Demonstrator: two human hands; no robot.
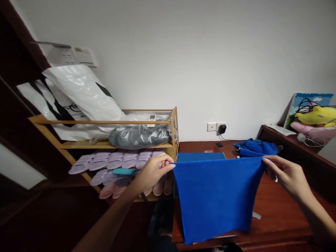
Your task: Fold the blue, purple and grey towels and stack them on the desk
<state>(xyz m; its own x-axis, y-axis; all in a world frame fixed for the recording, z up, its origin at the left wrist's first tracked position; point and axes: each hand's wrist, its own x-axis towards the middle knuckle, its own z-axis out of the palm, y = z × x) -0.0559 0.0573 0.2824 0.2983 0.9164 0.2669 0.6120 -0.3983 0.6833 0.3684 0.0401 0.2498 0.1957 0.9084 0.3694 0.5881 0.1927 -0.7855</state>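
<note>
A blue cloth [216, 196] hangs stretched between my two hands above the table. My left hand [160, 168] pinches its upper left corner, and my right hand [286, 173] pinches the upper right one. The lower edge of the cloth hangs loose near the table's front edge. Behind it, partly covered, lies a flat blue piece [201, 156] with a greenish edge. A crumpled heap of blue cloth [256, 147] sits farther back, beyond my right hand.
The reddish-brown table [280, 206] meets the wall, which carries a socket with a black plug [222, 128]. A wooden rack [173, 129] on the left holds several slippers [99, 161] and white bags [84, 94]. A yellow plush toy [317, 115] rests on a raised ledge at right.
</note>
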